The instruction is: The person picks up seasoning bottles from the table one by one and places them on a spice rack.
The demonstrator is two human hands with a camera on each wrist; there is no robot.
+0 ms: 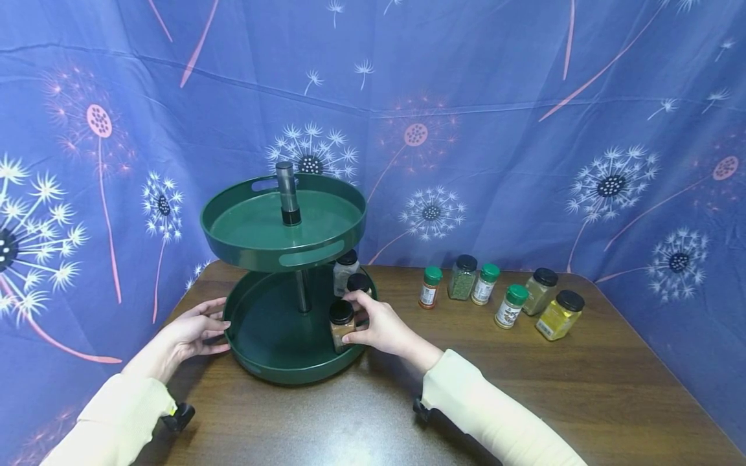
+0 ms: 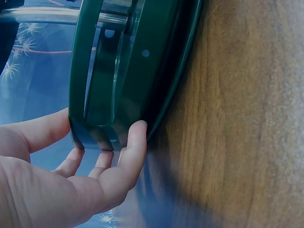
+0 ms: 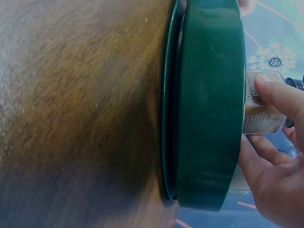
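A dark green two-tier turntable tray [image 1: 285, 374] stands at the left of the table. Fingertips of my left hand [image 1: 195, 330] hold the left side of its lower tier; in the left wrist view the thumb [image 2: 52, 128] lies at the rim and the fingers meet the outer wall. With my right hand [image 1: 384, 323] I grip a black-lidded spice jar [image 1: 341, 333] of brown powder, upright inside the lower tier's right front rim. Behind it are another black-lidded jar [image 1: 358, 283], partly hidden by my hand, and a clear jar [image 1: 344, 275] with pale contents.
Right of the tray, on the wooden table [image 1: 466, 362], stand several spice jars: a green-lidded red one [image 1: 428, 288], a black-lidded green herb jar [image 1: 463, 278] and a yellow-labelled one [image 1: 559, 316] among them. The upper tier [image 1: 274, 255] overhangs the lower. A blue patterned cloth [image 1: 495, 162] hangs behind.
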